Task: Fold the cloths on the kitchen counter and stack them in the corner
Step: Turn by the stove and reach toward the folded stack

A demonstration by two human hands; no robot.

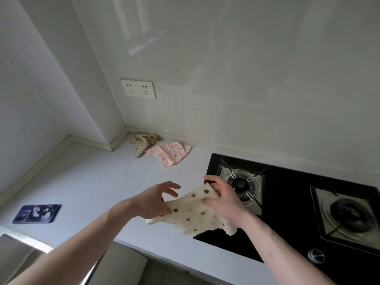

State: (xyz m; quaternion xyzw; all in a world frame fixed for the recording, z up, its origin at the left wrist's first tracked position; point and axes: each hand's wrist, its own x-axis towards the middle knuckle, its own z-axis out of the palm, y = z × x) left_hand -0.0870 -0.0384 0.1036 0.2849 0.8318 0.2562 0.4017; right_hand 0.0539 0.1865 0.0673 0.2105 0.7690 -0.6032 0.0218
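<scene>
A cream cloth with brown dots (193, 210) hangs just above the counter's front, partly over the stove's left edge. My left hand (154, 200) pinches its left edge with thumb and forefinger while the other fingers spread. My right hand (221, 197) grips its top right corner. Far back in the corner lie a crumpled beige checked cloth (144, 142) and, beside it to the right, a pink flowered cloth (170, 153), both unfolded.
A black glass gas stove (287, 212) with two burners fills the right side, a knob (315, 255) at its front. A dark blue flat item (37, 213) lies at the left. Sink edge (18, 241) at lower left. Wall sockets (138, 88) above the corner.
</scene>
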